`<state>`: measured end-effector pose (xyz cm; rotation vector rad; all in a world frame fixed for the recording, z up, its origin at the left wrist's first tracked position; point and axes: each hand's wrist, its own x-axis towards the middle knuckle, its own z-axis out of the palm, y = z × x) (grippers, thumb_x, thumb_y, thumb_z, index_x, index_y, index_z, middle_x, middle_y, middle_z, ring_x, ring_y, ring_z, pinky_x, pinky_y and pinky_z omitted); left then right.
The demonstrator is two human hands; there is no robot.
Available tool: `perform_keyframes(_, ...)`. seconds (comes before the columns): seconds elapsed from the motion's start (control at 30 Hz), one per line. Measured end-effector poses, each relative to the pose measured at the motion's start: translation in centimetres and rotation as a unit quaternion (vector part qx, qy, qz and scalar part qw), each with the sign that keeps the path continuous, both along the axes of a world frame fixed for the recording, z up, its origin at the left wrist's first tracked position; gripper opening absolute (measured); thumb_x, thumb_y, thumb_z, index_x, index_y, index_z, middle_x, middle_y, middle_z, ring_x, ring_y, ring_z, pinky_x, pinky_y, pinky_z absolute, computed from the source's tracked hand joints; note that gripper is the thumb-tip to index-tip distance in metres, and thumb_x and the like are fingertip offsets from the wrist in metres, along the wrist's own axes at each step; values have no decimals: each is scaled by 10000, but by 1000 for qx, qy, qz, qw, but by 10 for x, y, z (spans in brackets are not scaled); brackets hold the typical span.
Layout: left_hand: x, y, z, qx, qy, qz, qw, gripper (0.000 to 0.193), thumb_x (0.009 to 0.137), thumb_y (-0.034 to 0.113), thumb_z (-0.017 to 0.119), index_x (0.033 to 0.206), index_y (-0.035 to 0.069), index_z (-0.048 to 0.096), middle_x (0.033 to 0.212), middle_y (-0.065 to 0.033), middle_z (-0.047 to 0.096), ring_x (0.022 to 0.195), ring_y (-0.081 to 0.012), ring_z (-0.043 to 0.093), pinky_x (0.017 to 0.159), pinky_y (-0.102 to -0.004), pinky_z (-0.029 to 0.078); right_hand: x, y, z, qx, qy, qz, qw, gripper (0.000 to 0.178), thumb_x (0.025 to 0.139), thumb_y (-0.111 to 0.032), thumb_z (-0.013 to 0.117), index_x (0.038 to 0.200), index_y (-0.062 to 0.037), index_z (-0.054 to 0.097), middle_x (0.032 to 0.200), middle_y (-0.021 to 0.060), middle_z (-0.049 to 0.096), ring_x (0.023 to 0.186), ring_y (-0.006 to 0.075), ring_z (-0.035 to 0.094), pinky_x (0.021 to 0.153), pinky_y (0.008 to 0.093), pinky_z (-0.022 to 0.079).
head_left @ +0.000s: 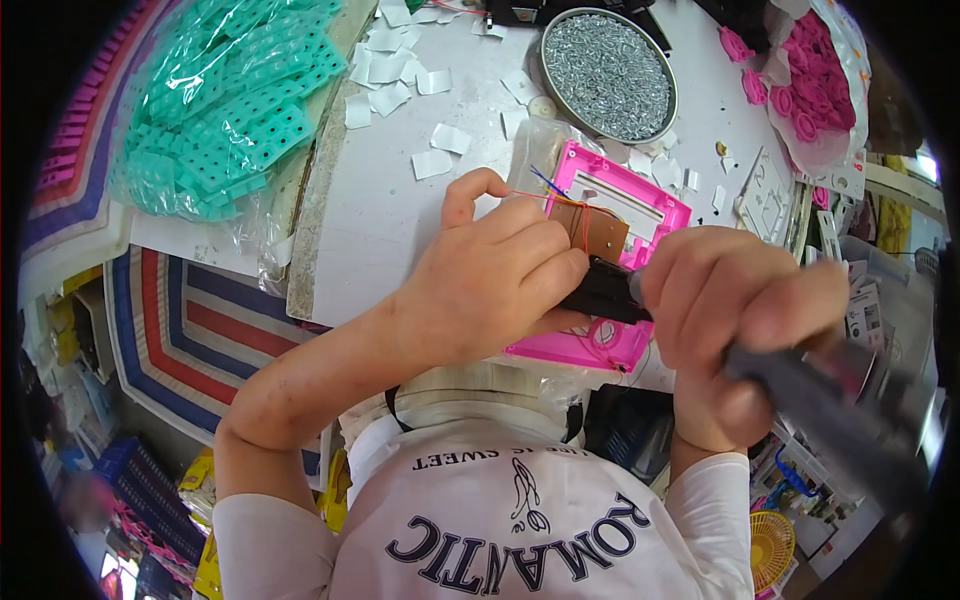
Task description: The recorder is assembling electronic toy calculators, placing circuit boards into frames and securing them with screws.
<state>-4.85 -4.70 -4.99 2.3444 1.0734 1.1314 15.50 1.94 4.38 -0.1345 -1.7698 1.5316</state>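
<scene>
An open pink plastic casing [660,205] lies on the table in front of me, with a brown circuit board [608,234] and red, blue and yellow wires [580,207] inside it. Across its lower part sits a black plastic part [603,292]. My left hand [500,265] has its fingers closed on that part's left end, while its index finger is bent up near a red wire. In my right hand [725,300] is a dark electric screwdriver [820,400], blurred toward its back end. Its tip points at the black part's right end; the contact point is hidden by my fingers.
A round tin [545,75] full of small metal screws stands beyond the casing. White paper squares [390,68] are scattered over the table [370,225]. Bagged teal plastic parts [240,110] lie far left, bagged pink parts [820,75] far right. A striped cloth [200,330] hangs at left.
</scene>
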Motion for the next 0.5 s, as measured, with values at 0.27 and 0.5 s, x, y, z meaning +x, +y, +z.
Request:
perform_keyframes(0.27, -2, 11, 3, 6, 51, -40, 998, 445, 695, 420, 844, 1014, 163, 671, 1176, 27, 673, 1080, -235, 586, 1044, -549, 285, 49, -43, -14, 168, -458, -192, 851, 817, 674, -197, 908, 1406, -50, 577, 1192, 129, 653, 1014, 288, 621, 865, 396, 493)
perform_keyframes(0.5, 5, 15, -4, -141, -151, 2, 978, 711, 728, 393, 880, 1267, 78, 540, 1146, -77, 610, 1058, -248, 564, 1007, -459, 346, 63, -19, -34, 151, -320, -273, 895, 296, 857, -136, 765, 1138, -51, 726, 875, 127, 689, 707, 256, 633, 648, 355, 510)
